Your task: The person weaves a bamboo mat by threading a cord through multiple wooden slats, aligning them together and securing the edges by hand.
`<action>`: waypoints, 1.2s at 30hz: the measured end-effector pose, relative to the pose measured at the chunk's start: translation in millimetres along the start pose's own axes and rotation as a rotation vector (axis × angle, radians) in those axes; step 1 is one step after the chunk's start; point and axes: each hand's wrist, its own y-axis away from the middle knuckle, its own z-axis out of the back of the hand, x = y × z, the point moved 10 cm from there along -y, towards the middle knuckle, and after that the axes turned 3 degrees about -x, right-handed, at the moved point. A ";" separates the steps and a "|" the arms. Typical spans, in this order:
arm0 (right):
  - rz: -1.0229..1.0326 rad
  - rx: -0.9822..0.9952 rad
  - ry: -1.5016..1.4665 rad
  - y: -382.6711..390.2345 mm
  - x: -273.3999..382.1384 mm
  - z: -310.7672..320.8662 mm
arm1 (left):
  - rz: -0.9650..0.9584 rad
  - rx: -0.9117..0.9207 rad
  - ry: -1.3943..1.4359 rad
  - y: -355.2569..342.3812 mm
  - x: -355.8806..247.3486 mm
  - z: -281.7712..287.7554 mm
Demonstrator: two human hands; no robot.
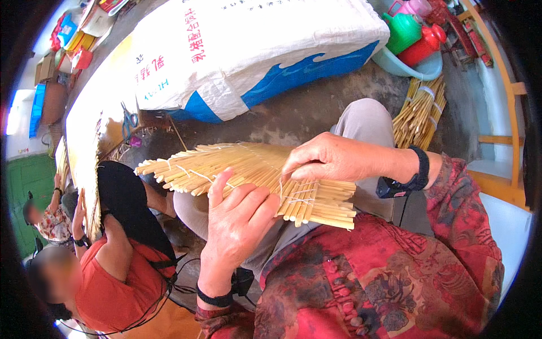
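A mat of straw-coloured stalks (231, 158), bound side by side with rows of white string, lies across my lap, its cut ends toward me. My left hand (240, 217) grips the mat's near edge, fingers bent over the stalks and one digit raised. Closed in a pinch above the mat, my right hand (324, 158) holds a thin white string (281, 186) that runs down to the stalks between my hands. The fingertips of my right hand partly hide the string's upper end.
A large white sack with blue print (293, 39) lies ahead. At right are a bundle of stalks (420, 116), a pale blue basin (415, 70) holding green and red vessels, and a wooden frame (515, 113). Blue-handled scissors (130, 120) and a person in red (113, 282) are at left.
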 end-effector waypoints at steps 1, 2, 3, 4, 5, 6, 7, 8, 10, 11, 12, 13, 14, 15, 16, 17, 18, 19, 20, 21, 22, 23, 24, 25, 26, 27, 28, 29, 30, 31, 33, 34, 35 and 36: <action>-0.065 0.056 -0.093 -1.3 0.1 -6.4 | 0.000 0.010 0.005 0.5 0.1 -2.1; -0.126 0.110 -0.181 -3.0 -0.2 -13.8 | -0.010 -0.012 -0.002 0.2 0.4 -1.3; -0.094 0.061 -0.222 -5.7 -0.6 -18.7 | -0.019 -0.034 -0.009 0.3 0.6 -0.3; -0.096 0.057 -0.226 -7.7 -2.0 -18.8 | -0.021 -0.028 -0.007 1.0 1.0 -1.8; -0.103 0.098 -0.170 -9.2 -4.1 -23.3 | -0.016 -0.050 -0.003 3.1 1.6 -0.2; -0.111 0.139 -0.113 -9.5 -6.9 -27.6 | -0.011 -0.072 0.001 4.4 2.0 1.6; -0.019 0.118 -0.084 -9.7 -4.7 -27.3 | -0.008 -0.069 0.001 4.9 2.1 0.9; -0.020 0.123 -0.088 -10.2 -7.7 -28.5 | -0.003 -0.072 0.005 5.8 2.7 1.0; 0.046 0.085 -0.031 -10.8 -5.6 -24.8 | 0.005 -0.074 0.011 6.8 3.2 0.3; 0.046 0.088 -0.032 -10.4 -5.7 -25.0 | 0.010 -0.077 0.008 6.7 3.8 0.4; 0.085 0.030 -0.047 -9.6 -1.3 -19.3 | 0.014 -0.080 0.005 6.4 4.4 0.4; 0.124 -0.030 -0.062 -7.9 2.7 -12.5 | 0.015 -0.081 0.006 5.6 4.8 0.4; 0.126 -0.025 -0.063 -6.3 10.1 -7.0 | 0.023 -0.066 0.015 5.2 4.9 1.0; -0.157 0.116 -0.256 -3.5 -6.2 -13.0 | 0.037 -0.047 0.022 6.4 6.1 0.2; -0.443 0.258 -0.443 8.5 -24.3 -24.2 | 0.047 -0.044 0.017 7.2 6.8 1.3; -0.530 0.316 -0.617 16.8 -33.2 -27.8 | 0.036 -0.022 0.015 5.9 5.4 0.4; -0.531 0.318 -0.621 19.1 -35.2 -26.3 | 0.025 0.000 0.011 5.0 4.0 -0.7; -0.336 0.337 -0.559 13.9 -21.4 -22.0 | 0.028 0.004 0.012 4.5 4.0 -0.2; -0.143 0.350 -0.494 11.2 -6.0 -17.5 | 0.020 0.014 0.006 3.4 3.1 -0.6; -0.079 0.321 -0.481 8.8 -5.0 -14.0 | 0.013 0.025 -0.001 2.3 2.4 -1.0; -0.080 0.322 -0.484 7.4 -1.6 -13.0 | 0.014 0.028 0.000 0.8 2.5 -0.7; -0.137 0.275 -0.613 3.2 1.0 -8.5 | 0.018 0.015 0.010 -0.7 2.8 -0.1; -0.195 0.226 -0.742 -1.5 0.2 -6.3 | 0.022 0.003 0.019 -2.0 3.3 0.5; -0.160 0.200 -0.802 -4.7 4.3 -10.2 | 0.025 0.006 0.021 -2.7 3.7 -0.2; -0.162 0.203 -0.808 -4.8 7.1 -15.4 | 0.019 0.000 0.009 -3.3 3.3 0.2; -0.152 0.217 -0.844 -4.5 13.4 -19.5 | 0.013 -0.006 -0.004 -3.6 3.3 1.0; -0.142 0.231 -0.881 -4.4 19.0 -21.6 | 0.019 -0.001 -0.004 -3.6 4.4 1.3; -0.127 0.209 -0.848 -4.4 20.9 -19.1 | 0.024 0.003 0.005 -3.5 4.7 1.1; -0.130 0.210 -0.855 -4.6 17.8 -21.7 | 0.029 0.007 0.014 -3.4 5.1 0.9; -0.105 0.157 -0.869 -6.8 13.7 -19.4 | 0.033 0.012 0.018 -3.3 5.2 0.2; -0.085 0.100 -0.887 -9.5 11.5 -19.2 | 0.018 0.018 0.013 -3.0 3.9 -1.4; -0.115 0.098 -1.002 -10.2 12.7 -22.7 | 0.019 0.023 0.018 -3.6 4.4 -1.6; -0.147 0.095 -1.119 -10.1 12.9 -25.7 | 0.016 0.022 0.015 -3.8 4.0 -1.2; -0.155 0.093 -1.125 -9.6 12.8 -26.5 | 0.013 0.021 0.011 -3.8 3.6 -0.8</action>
